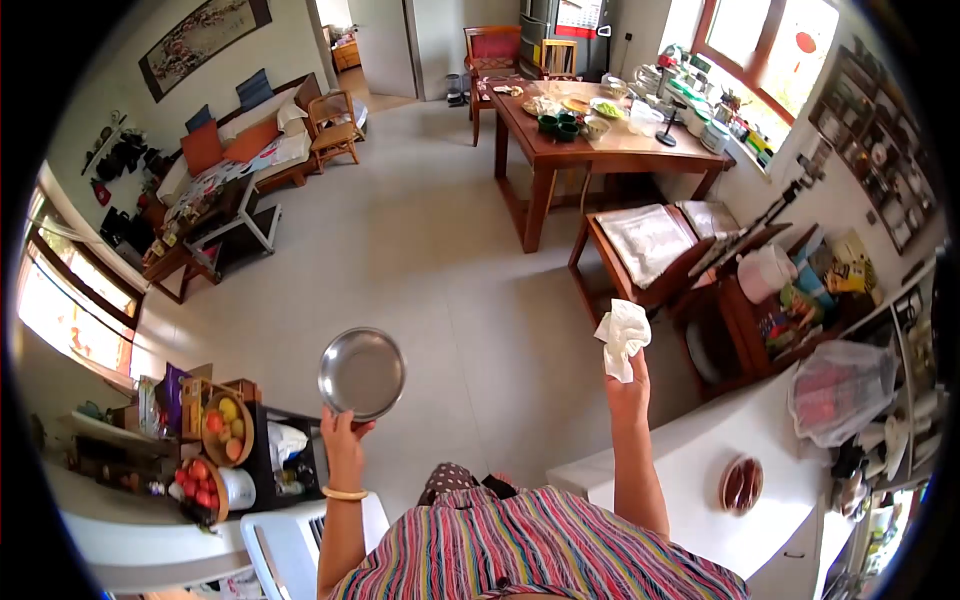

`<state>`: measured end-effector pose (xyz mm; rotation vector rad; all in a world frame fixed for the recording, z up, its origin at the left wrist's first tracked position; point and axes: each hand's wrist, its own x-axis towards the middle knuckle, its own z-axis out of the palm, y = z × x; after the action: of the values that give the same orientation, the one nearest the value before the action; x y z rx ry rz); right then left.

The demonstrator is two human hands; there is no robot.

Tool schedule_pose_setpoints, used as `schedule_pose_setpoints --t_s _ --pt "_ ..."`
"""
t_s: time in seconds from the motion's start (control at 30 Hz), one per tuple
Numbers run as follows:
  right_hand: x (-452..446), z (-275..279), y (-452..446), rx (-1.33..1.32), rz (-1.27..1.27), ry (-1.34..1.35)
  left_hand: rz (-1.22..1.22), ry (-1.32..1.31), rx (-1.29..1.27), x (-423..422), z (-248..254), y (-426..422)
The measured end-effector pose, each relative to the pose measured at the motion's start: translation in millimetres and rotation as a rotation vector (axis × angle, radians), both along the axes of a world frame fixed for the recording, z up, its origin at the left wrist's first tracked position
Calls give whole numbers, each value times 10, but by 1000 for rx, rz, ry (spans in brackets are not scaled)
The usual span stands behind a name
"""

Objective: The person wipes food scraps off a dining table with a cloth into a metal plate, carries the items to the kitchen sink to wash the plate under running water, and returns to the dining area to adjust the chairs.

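While the left hand (346, 428) grips the round metal bowl (362, 372) by its lower rim, left of centre | right hand (628, 384) holds a crumpled white tissue (625, 336), right of centre | bowl lies well left of right hand

Beyond the left hand (346, 438) and the right hand (627, 388), a pale tiled floor (420, 260) is laid. Far ahead of the right, a wooden table (560, 155) is placed beside a bright window (800, 70). Far ahead of the left, a sofa (288, 150) is set by a pale wall (290, 60), where a long picture (205, 40) is hung.
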<state>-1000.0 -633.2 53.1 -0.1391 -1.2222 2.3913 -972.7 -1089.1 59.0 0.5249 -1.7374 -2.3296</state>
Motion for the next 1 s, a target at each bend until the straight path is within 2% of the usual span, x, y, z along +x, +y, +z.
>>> schedule_pose_setpoints --t_s 0.13,0.17,0.27,0.37,0.43,0.47,0.57,0.7,0.77,0.83,0.87,0.93,1.0 --pt "-1302 308 -218 -376 61 26 82 -9 -40 -1125 -5 -434" --pt "-1646 272 -266 -382 21 3 86 0 -48 -1472 -11 -560" --pt "-2623 441 -590 -282 -38 -56 64 4 -102 -2690 -1 -909" --pt "-3692 299 -650 -312 -4 8 25 22 -103 -4040 162 -968" --pt "-4336 424 -742 -315 -24 27 -44 31 -76 -4981 259 -886" --pt "-4620 576 -806 -291 -89 -63 -82 31 -76 -5454 346 -859" --pt "-5513 596 -801 -270 -144 -18 -199 72 -83 -6739 602 -524" --pt "-6697 521 -676 -198 -215 -30 -357 159 -70 -8347 515 -158" --pt "-7384 287 -554 -151 -242 -24 -406 174 -88 -9081 470 -2" --pt "-8136 305 -411 -185 -238 45 -373 115 -76 -9737 549 213" --pt "-8444 296 -354 -171 -244 -15 -367 48 -85 -9958 577 218" --pt "-9135 243 -277 -143 -271 52 -403 35 -119 -10537 655 229" --pt "-9775 221 -232 -105 -353 10 -423 27 -121 -11133 694 288"
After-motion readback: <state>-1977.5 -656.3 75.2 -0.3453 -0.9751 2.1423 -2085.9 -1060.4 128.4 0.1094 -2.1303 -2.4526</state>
